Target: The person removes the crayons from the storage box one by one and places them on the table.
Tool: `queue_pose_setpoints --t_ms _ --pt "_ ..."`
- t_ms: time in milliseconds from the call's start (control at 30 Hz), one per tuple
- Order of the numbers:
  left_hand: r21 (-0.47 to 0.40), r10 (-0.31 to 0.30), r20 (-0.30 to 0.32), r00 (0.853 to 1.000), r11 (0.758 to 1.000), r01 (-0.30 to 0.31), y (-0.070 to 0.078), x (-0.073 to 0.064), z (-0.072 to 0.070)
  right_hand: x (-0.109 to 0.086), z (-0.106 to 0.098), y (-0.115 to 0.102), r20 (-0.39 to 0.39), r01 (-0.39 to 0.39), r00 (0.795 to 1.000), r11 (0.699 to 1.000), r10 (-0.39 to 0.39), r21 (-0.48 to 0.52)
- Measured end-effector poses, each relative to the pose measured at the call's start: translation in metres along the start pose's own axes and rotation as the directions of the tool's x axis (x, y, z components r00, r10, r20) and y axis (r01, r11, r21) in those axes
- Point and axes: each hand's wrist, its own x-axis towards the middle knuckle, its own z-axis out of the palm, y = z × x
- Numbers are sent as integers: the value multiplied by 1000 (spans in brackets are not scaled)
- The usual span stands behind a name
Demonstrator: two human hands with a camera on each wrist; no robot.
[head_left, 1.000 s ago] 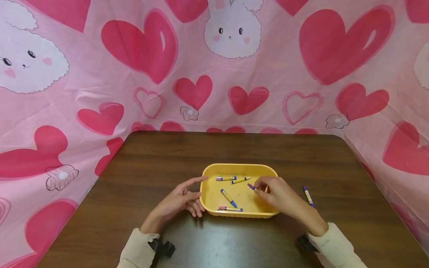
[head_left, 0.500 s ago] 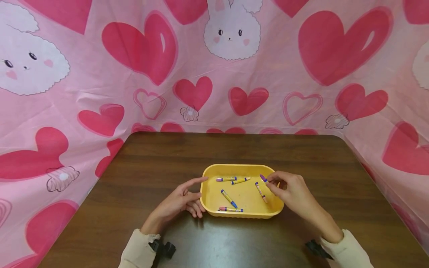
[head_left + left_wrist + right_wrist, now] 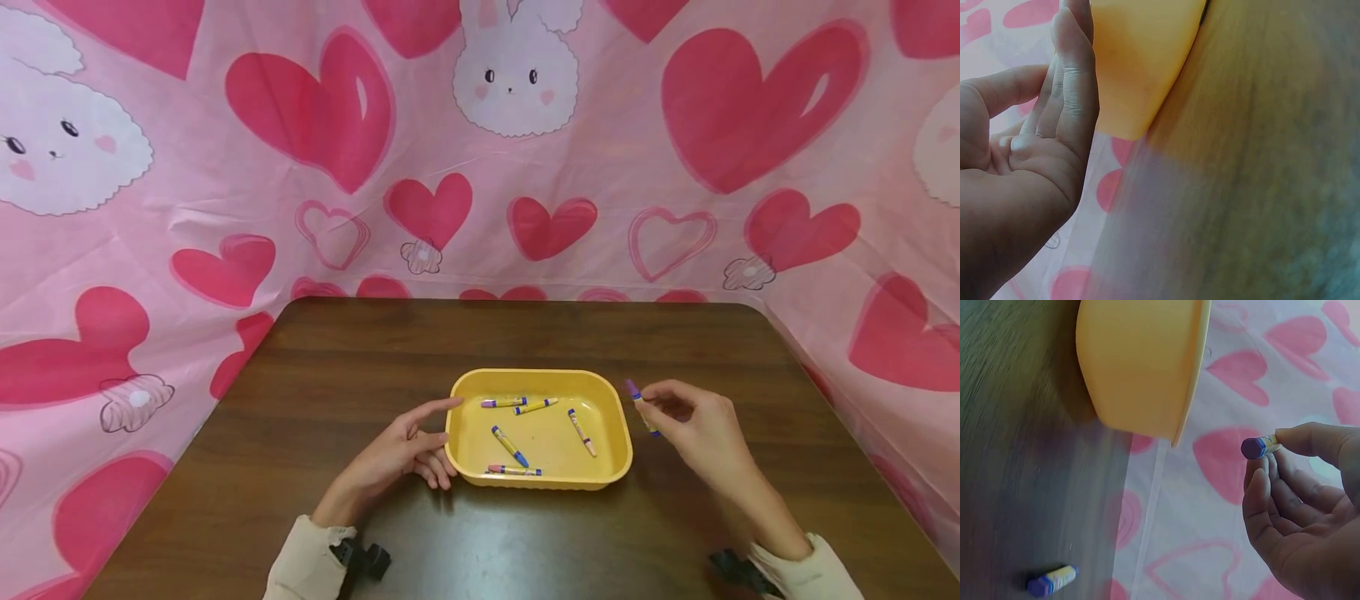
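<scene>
My right hand [image 3: 697, 425] pinches a purple crayon [image 3: 633, 390] with a yellow wrapper, just right of the yellow tray [image 3: 628, 454] and above the table. In the right wrist view its purple end points at the camera, between thumb and fingertips. Another purple-ended crayon [image 3: 1052, 581] lies on the table there; in the head view the right hand hides it. My left hand [image 3: 397, 450] touches the tray's left side, index finger and thumb extended to the rim. Inside the tray lie a lilac crayon [image 3: 504, 402], a yellow crayon [image 3: 536, 406], a blue crayon [image 3: 510, 446], and several others.
Brown wooden table [image 3: 360, 350] extends around the tray on all sides. A pink cloth [image 3: 555, 167] printed with hearts and rabbits hangs behind and beside the table.
My right hand has carried the purple crayon from over the tray's inside rightward past its rim, uncovering a peach-tipped crayon in the tray. The left hand and the tray keep their place.
</scene>
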Motion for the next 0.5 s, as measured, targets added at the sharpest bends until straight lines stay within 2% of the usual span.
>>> queue_pose_setpoints --t_ms 500 --pt "15 3 -7 1000 1000 -2 1 -1 0 -7 -27 26 -48 -128 991 988 124 -90"
